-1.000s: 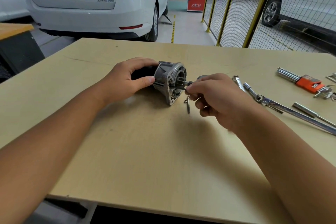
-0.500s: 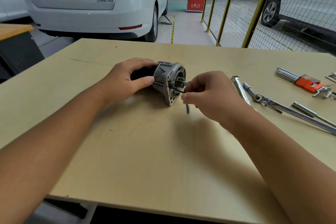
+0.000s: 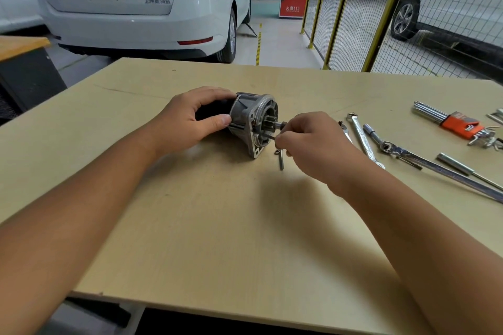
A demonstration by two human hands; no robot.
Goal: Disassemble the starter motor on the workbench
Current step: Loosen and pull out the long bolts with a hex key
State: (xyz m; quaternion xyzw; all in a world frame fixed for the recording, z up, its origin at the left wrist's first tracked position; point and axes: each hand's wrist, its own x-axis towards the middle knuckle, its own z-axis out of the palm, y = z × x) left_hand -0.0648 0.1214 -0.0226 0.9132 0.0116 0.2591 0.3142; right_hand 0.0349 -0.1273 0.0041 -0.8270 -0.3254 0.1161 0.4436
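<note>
At mid-bench the starter motor (image 3: pixel 253 124) lies on its side, long axis left-right, flanged nose facing right. The left hand (image 3: pixel 187 122) grips its dark body; the right hand (image 3: pixel 313 144), nearer the nose, pinches a thin bolt (image 3: pixel 273 137) there. A loose bolt (image 3: pixel 281 159) lies just below. Wrenches (image 3: pixel 362 139) lie farther right; the near workbench (image 3: pixel 217 226) is open.

One motor (image 3: pixel 253 124) on the counter (image 3: pixel 217 226), and two hands on it: left hand (image 3: pixel 187 122), right hand (image 3: pixel 315 147). Just under the right fingers (image 3: pixel 281 140), one loose bolt (image 3: pixel 281 160) and one small nut (image 3: pixel 276 152). Out beyond the right knuckles, two wrenches side by side (image 3: pixel 363 139), though the nearer one is mostly hidden. One ratchet handle (image 3: pixel 424 160) further right, one metal rod (image 3: pixel 468 171) past that. One hex key set (image 3: pixel 457 124) at the far right. Behind, three white cars (image 3: pixel 136 8) counted.
</note>
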